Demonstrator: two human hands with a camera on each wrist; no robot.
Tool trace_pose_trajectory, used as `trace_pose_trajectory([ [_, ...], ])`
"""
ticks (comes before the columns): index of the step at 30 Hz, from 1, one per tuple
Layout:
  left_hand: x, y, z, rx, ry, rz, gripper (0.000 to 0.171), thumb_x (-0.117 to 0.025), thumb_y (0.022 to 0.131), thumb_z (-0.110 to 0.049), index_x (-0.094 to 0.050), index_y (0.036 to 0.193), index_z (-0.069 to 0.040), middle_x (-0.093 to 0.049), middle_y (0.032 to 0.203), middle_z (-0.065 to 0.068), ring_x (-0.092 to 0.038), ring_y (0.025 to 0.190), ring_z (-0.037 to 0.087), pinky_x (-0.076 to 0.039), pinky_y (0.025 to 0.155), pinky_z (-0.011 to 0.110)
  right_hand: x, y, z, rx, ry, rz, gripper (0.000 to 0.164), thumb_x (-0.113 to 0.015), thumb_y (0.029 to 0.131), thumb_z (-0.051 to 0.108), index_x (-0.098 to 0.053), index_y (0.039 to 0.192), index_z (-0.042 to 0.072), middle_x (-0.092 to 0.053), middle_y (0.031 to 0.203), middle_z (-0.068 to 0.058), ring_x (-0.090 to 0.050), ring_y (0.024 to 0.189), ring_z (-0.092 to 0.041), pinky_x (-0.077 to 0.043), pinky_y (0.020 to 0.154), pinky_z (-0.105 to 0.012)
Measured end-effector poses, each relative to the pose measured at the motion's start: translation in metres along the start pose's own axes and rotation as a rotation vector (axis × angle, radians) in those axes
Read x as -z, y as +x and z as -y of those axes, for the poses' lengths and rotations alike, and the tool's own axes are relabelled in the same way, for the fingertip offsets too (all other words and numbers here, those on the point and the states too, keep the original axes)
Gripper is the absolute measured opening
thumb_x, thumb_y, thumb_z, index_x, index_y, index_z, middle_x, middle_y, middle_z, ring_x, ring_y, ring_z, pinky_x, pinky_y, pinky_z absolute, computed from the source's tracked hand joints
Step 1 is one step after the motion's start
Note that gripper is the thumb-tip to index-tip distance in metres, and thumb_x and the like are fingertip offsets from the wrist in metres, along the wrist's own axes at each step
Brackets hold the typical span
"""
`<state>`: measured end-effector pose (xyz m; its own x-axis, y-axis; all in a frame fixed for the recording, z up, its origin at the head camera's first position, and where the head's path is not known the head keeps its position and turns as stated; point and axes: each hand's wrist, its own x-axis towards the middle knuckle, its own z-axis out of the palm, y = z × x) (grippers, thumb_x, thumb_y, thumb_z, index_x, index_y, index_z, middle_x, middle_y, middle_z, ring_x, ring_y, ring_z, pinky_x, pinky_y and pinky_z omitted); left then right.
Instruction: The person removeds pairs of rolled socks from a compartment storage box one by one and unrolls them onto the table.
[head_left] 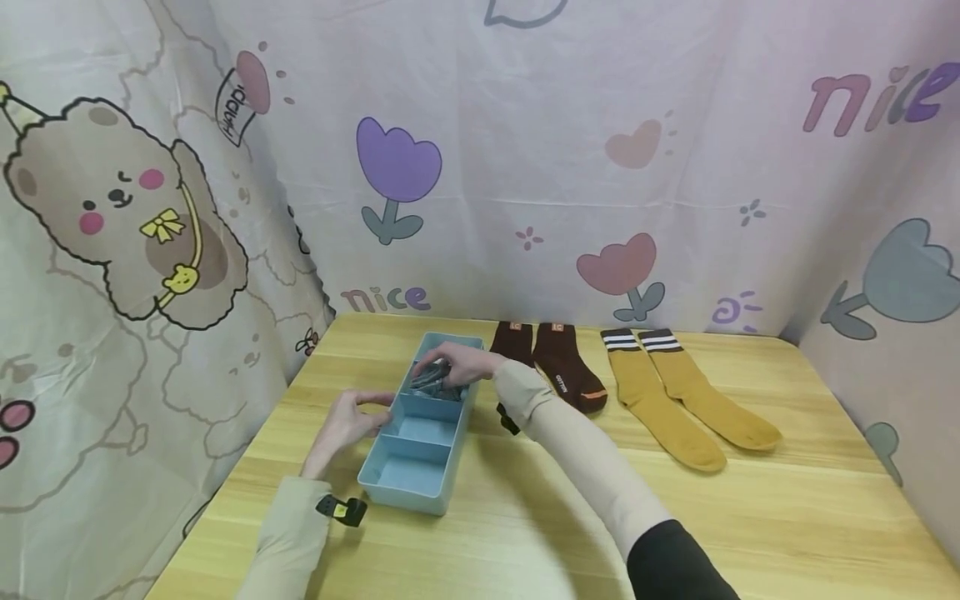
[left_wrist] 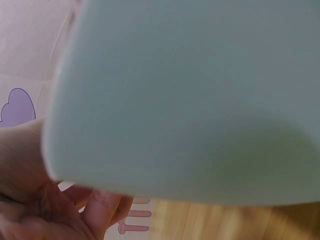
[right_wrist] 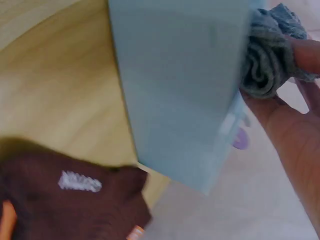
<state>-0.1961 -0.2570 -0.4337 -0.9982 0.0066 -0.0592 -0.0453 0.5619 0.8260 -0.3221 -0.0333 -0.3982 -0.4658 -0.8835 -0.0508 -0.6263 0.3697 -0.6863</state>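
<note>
A light blue storage box (head_left: 450, 471) with dividers stands lengthwise on the table. My right hand (head_left: 467, 364) reaches over its far part and grips a rolled grey sock bundle (head_left: 431, 377) by the far compartment. The right wrist view shows the spiral end of the rolled socks (right_wrist: 262, 65) at the box rim, with fingers and thumb around the roll. My left hand (head_left: 352, 423) holds the box's left wall near the middle divider. The box's side (left_wrist: 175, 100) fills much of the left wrist view and hides part of that hand.
Right of the box lies a pair of brown socks (head_left: 558, 367), partly behind my right arm. Further right is a pair of mustard yellow socks (head_left: 667, 400) with striped cuffs. A patterned curtain (head_left: 510, 167) hangs behind and beside the wooden table (head_left: 810, 517).
</note>
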Motion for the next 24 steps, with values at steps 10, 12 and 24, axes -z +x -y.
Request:
trace_pose_trajectory([
  [10,0.006,0.001,-0.003,0.013,0.02,0.015,0.036,-0.066,0.09,0.0,-0.065,0.125,0.008,-0.063,0.129,0.032,-0.075,0.093,0.033,-0.063,0.078,0.036,0.04,-0.061,0.029,0.235,0.056,-0.072,0.055,-0.059,0.08,-0.013,-0.064,0.131,0.005,-0.065,0.136,-0.012,-0.06,0.124,-0.02,-0.046,0.109,-0.029],
  [12,0.007,0.002,-0.004,0.005,0.03,0.012,0.036,-0.065,0.09,0.0,-0.066,0.124,0.008,-0.064,0.128,0.032,-0.076,0.092,0.032,-0.063,0.077,0.035,0.039,-0.076,0.028,0.264,0.046,-0.066,0.055,-0.059,0.079,-0.013,-0.065,0.13,0.006,-0.065,0.136,-0.012,-0.06,0.122,-0.019,-0.048,0.107,-0.029],
  [24,-0.034,-0.023,-0.047,-0.289,0.272,-0.11,0.05,-0.077,0.08,0.0,-0.063,0.127,0.007,-0.063,0.125,0.03,-0.06,0.115,0.047,-0.05,0.1,0.059,-0.027,-0.15,-0.017,0.234,0.115,0.019,0.055,-0.06,0.08,-0.014,-0.063,0.132,0.005,-0.069,0.127,-0.011,-0.062,0.108,-0.008,-0.054,0.098,-0.028],
])
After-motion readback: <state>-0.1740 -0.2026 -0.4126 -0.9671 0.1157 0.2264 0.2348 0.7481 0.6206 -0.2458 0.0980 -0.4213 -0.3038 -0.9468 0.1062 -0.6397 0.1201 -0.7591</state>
